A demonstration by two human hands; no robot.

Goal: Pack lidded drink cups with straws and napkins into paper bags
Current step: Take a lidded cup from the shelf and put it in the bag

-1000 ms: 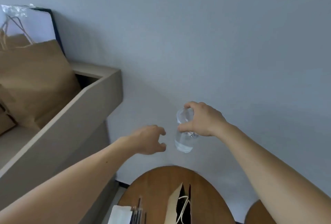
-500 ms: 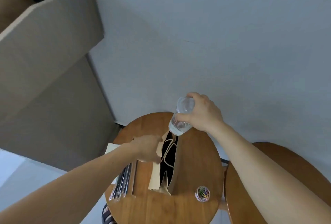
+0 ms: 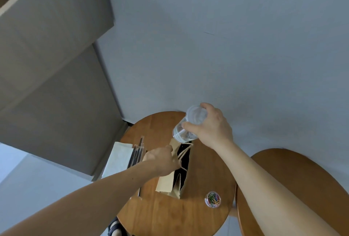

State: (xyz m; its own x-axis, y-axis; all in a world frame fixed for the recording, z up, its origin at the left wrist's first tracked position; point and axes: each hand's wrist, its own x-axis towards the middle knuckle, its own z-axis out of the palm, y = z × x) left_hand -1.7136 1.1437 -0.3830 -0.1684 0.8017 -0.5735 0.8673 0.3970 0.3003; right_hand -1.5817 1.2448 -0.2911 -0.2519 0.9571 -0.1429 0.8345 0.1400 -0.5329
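Head cam: your R hand (image 3: pixel 211 128) had its fingers curled round the lidded cup (image 3: pixel 188 124), tilted just above the paper bag (image 3: pixel 168 184) mouth. Your L hand (image 3: pixel 162 160) pinched the bag's rim on the worktop (image 3: pixel 170 213), w/ straws (image 3: pixel 137 155) & napkins (image 3: pixel 117 158) beside it.

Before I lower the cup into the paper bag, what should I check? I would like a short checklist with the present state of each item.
1. The cup carries its lid: ok, a clear lid covers the top.
2. Grip of the right hand: ok, the fingers curl round the cup's upper part.
3. Mouth of the paper bag open: ok, the left hand holds one wall aside.
4. The cup upright: not ok, it is tilted.
5. The cord handle out of the way: not ok, it lies across the mouth.
6. Room inside the bag: cannot tell, the inside is dark.
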